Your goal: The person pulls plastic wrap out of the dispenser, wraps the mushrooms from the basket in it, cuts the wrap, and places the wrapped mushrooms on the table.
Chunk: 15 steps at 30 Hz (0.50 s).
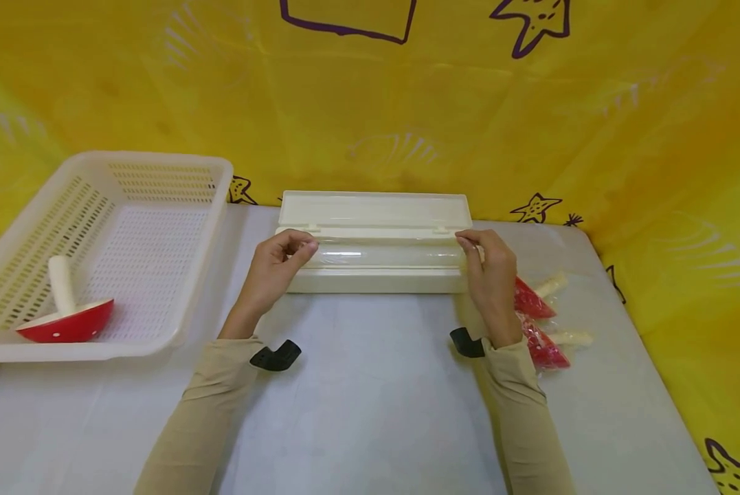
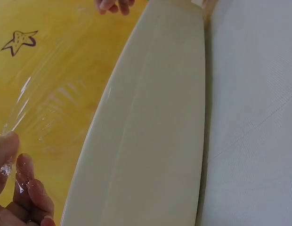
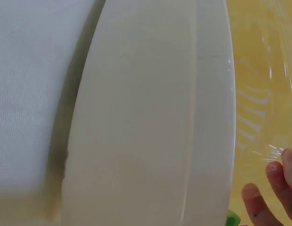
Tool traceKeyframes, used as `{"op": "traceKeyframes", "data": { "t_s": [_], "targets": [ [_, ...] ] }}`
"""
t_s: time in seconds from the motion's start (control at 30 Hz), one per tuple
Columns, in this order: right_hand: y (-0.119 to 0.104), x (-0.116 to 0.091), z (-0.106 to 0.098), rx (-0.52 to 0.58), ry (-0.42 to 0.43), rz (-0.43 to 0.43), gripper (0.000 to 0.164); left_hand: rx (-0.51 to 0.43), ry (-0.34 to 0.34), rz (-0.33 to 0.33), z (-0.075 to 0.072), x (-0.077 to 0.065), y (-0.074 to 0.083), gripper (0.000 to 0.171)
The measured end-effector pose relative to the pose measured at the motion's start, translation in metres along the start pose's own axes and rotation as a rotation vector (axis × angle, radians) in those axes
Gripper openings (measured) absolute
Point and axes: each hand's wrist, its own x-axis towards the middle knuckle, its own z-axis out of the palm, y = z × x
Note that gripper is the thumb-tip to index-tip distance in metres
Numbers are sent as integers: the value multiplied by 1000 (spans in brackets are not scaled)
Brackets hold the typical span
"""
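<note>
Left hand (image 1: 277, 265), right hand (image 1: 492, 271): each pinching one end of clear thin plastic film (image 1: 388, 255) | over long, open cream plastic box (image 1: 376, 282), far centre | hands apart, likely for tautness

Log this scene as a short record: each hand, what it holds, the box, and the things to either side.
Left grip: thumb and fingers pinch film at its left end
Right grip: pinches the film's right end
Film: clear, stretched between both hands
Box: long, off-white, on the table
Lid: raised, at the box's far side
Left side: white basket holding one red-and-cream piece
Right side: two wrapped red-and-cream pieces on the table
</note>
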Motion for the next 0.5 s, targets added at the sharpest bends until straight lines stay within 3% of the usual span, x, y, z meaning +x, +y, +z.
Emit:
{"op": "traceKeyframes", "data": {
  "t_s": [0.1, 0.23, 0.33, 0.5],
  "targets": [
    [0, 1, -5, -7, -47, 35, 19, -11, -6, -17, 2, 0, 2, 20],
    [2, 3, -13, -40, -170, 176, 23, 26, 7, -26, 3, 0, 3, 23],
    [4, 5, -19, -78, -249, 265, 28, 130, 24, -11, 4, -1, 2, 22],
    [3, 5, -27, -80, -323, 311, 31, 315, 30, 67, 8, -4, -1, 19]
  ]
}}
